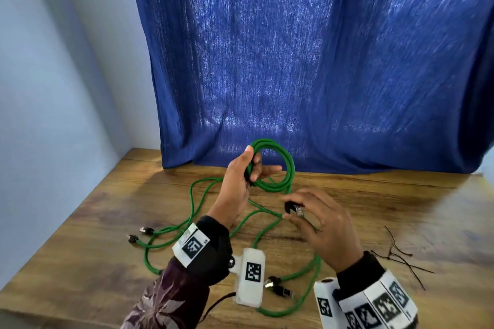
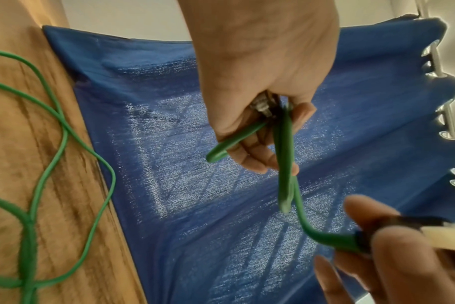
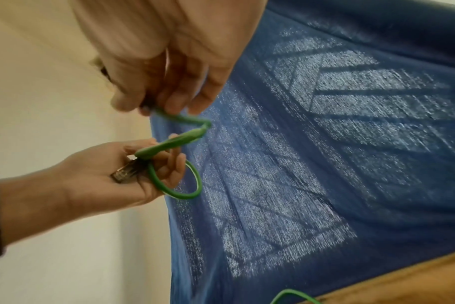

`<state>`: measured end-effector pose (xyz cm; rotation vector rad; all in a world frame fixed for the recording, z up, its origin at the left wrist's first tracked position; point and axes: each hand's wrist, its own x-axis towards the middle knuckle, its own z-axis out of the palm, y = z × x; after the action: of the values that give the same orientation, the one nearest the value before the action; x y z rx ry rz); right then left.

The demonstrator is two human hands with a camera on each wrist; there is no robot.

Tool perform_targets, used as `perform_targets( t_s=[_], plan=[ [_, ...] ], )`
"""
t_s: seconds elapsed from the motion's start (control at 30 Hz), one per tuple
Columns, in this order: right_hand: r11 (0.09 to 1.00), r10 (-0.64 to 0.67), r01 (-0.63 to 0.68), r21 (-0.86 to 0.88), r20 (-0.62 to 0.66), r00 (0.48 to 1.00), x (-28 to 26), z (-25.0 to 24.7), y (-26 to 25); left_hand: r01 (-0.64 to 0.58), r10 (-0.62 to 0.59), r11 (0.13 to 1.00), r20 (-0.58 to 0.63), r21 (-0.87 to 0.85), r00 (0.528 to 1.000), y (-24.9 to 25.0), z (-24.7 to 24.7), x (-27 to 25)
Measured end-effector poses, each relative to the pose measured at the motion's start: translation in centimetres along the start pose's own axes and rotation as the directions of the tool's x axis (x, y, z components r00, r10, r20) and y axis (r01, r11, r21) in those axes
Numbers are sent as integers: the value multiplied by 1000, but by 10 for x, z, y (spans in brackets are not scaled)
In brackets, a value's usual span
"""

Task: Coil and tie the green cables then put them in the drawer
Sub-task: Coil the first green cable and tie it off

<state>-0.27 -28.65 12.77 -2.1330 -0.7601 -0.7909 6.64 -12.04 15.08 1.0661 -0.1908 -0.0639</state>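
Above the tabletop (image 1: 347, 208), left hand (image 1: 238, 189) grips the coil (image 1: 278, 165) so loops hold while right hand (image 1: 320, 224) pinches its plug (image 1: 295, 208) to finish winding.

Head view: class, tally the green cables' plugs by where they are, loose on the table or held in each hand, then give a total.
Loose plugs: 2 + 2 = 4
Left hand plug: 1
Right hand plug: 1
Total: 6

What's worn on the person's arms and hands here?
Both hands bare: left hand, right hand. Left sleeve dark maroon, leaf-patterned, black cuff. Each wrist carries a white band of black square markers; a white tagged camera box hangs off the left.
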Motion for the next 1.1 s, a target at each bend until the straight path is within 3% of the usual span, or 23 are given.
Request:
perform_targets(
  t_s=[0.1,0.27,0.37,0.47,0.6,0.77,0.87,0.93,1.03,1.1],
  plan=[
    [998,61,-65,-28,-114,992,2,2,2,17,-17,1000,0,25,1000,1,2,-2],
    [982,189,-180,58,-231,954,12,5,-3,180,-161,970,126,-161,979,8,13,-14],
    [942,330,-301,147,-263,906,15,11,-4,152,-114,960,170,-234,979,11,16,-16],
    [750,572,-449,486,-135,809,19,15,-3,79,-41,979,201,-186,979,9,17,-18],
    [464,528,-390,796,105,843,23,17,-4,70,-10,972,259,-225,966,8,15,-23],
    [143,498,-435,889,315,808,20,18,1,89,-6,967,327,-240,945,12,15,-28],
    [67,576,-353,933,252,777,21,17,2,52,9,981,315,-186,949,10,17,-29],
    [173,630,-292,941,123,767,24,15,1,25,15,991,293,-133,956,4,17,-30],
    [543,662,-358,760,-125,739,28,13,3,63,-34,991,231,-121,972,-5,15,-32],
    [704,646,-447,551,-237,726,28,11,7,117,-89,986,212,-121,973,-5,13,-32]
  ],
)
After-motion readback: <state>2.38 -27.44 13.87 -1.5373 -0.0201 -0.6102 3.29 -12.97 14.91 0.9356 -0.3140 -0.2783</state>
